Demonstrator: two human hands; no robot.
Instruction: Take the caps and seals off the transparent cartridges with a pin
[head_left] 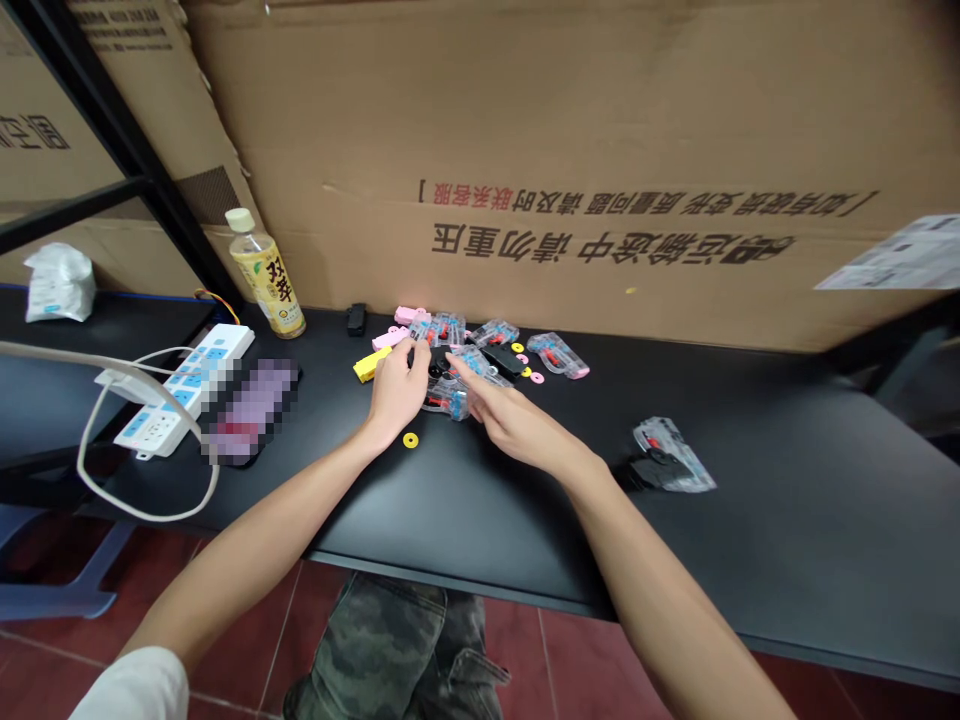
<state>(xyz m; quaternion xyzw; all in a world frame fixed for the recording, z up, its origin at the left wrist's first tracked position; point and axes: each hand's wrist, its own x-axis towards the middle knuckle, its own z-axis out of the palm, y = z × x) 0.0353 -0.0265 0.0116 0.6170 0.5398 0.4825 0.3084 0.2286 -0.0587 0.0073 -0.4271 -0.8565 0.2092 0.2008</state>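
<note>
My left hand (401,385) is closed, its curled fingertips at a black plastic part (441,367) with a round centre. From the other side my right hand (510,415) reaches in with its fingers stretched out, close to the same part; whether it touches it is hard to see. Under and around the hands lie clear toy-like shells with blue and red insides, one of them a clear shell (450,402) just below the black part. A yellow block (370,365) and a pink block (391,338) sit left of the pile. In front is a yellow ring (410,440).
Another clear shell (555,355) and small pink and yellow rings lie right of the pile. Farther right rests a clear piece with black part (671,458). A drink bottle (268,275), power strip (187,390), blurred phone (251,410) and white cable (86,450) are left. Cardboard (562,120) stands behind.
</note>
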